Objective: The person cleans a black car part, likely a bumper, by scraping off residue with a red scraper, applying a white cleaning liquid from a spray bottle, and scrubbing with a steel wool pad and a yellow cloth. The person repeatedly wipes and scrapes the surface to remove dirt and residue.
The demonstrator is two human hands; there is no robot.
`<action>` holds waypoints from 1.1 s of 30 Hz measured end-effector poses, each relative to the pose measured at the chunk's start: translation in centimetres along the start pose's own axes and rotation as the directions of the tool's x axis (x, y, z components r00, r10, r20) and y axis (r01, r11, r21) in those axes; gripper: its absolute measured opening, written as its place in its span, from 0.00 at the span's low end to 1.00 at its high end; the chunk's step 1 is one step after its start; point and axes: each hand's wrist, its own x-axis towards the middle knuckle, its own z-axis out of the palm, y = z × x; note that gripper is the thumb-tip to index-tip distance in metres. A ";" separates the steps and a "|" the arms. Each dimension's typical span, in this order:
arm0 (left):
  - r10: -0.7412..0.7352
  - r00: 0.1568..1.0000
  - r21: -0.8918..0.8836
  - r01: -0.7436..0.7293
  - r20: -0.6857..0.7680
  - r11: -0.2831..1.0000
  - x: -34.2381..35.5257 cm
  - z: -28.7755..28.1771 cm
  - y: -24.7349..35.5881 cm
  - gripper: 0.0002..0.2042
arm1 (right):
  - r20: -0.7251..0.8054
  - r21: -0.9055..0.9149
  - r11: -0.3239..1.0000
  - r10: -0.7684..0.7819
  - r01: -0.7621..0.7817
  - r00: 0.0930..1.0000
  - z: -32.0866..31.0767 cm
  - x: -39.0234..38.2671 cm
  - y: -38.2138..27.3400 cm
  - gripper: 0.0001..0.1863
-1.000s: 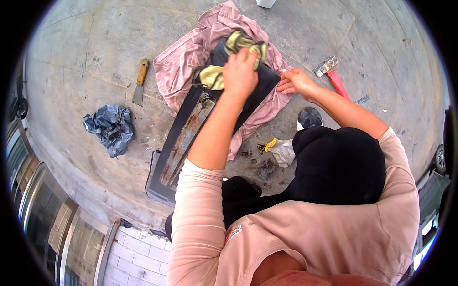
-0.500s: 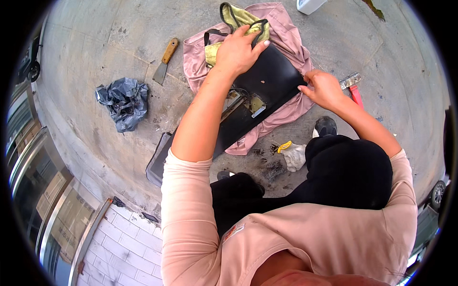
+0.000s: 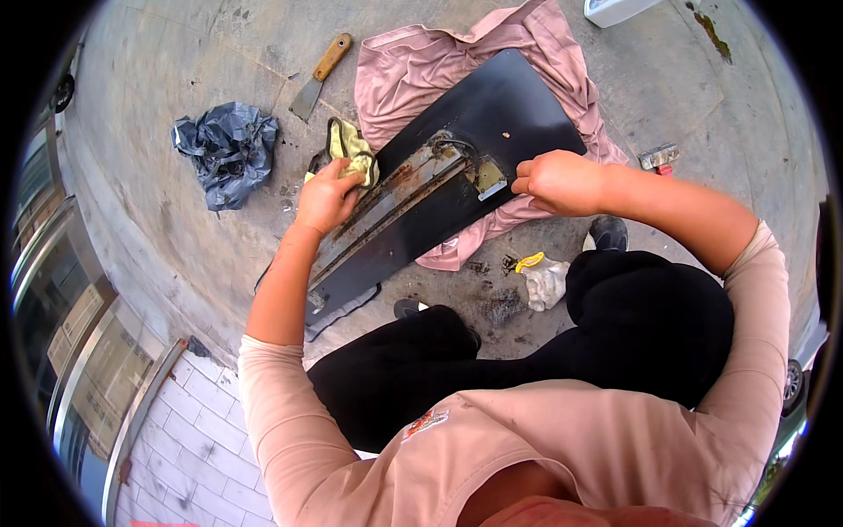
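Observation:
A long black panel (image 3: 518,101) lies slantwise over a pink cloth (image 3: 399,70) on the ground. Set into it is a rusty, dirty metal channel (image 3: 399,189), with a small metal plate (image 3: 490,177) at its right end. At the panel's far left edge, my left hand (image 3: 327,198) is closed on a yellow-green cloth with black edging (image 3: 351,145). My right hand (image 3: 564,183) has its fingers curled at the panel's near right edge, beside the small plate; the fingertips are partly hidden.
A wooden-handled scraper (image 3: 320,75) and a crumpled dark plastic bag (image 3: 226,154) lie to the left. Near my knee is a whitish glove with a yellow cuff (image 3: 544,283). A dirty metal-bladed tool with red on it (image 3: 659,160) lies right, a white container (image 3: 615,9) farther off.
My left hand has drawn the yellow-green cloth from the panel's far end to its left edge, uncovering the metal channel. My right hand has slid left along the near edge, its fingers more curled.

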 end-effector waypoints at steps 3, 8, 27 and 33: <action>0.058 0.939 -0.116 -0.103 -0.338 0.988 10.2 -2.9 9.2 0.12 | 0.132 -0.017 0.999 -0.027 0.030 0.991 1.1 -0.2 -0.4 0.11; -0.125 0.952 -0.025 0.123 -0.280 0.992 18.2 4.0 18.1 0.09 | 0.310 -0.062 0.997 -0.023 0.045 0.951 1.5 1.4 -2.1 0.14; -0.067 0.830 -0.374 -0.175 -0.553 0.911 9.2 -6.7 11.3 0.14 | 0.099 0.069 0.998 -0.001 -0.006 0.995 0.9 -2.5 -1.0 0.13; -0.175 0.947 -0.192 0.126 -0.268 0.973 -1.8 -4.1 14.9 0.32 | -0.137 0.022 1.000 0.024 -0.021 0.990 2.1 0.5 -0.1 0.17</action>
